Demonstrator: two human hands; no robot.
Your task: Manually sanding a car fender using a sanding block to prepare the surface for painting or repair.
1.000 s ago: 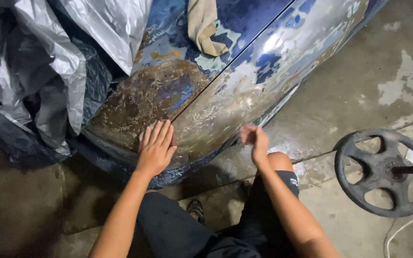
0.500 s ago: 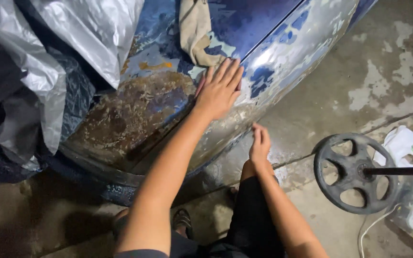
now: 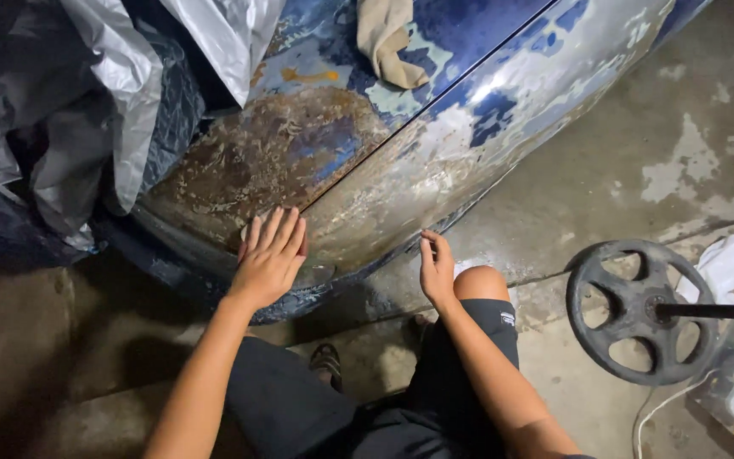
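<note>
Rusted car panel [image 3: 299, 161] lay under the left hand [image 3: 269, 259], fingers flat, slightly apart (holding nothing). Right hand [image 3: 437, 270] touched its lower edge, fingers together; light, even pressure would have read the surface best.

Open concrete floor [image 3: 639, 153] right of car panel [image 3: 435, 161]; plastic sheeting [image 3: 87, 110] crowds left side, black wheel [image 3: 635, 310] and knee [image 3: 482, 285] block lower right.

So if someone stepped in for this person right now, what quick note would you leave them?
Left hand: open, flat on the rusty car panel near its lower edge.
Right hand: empty, fingertips at the panel's bottom edge, beside the raised knee.
Beige cloth lies higher up on the panel, untouched. Silver cover is bunched up on the left. A black wheel-shaped part is on the concrete floor to the right.
Paint is largely stripped here; blue patches and rust remain.
</note>
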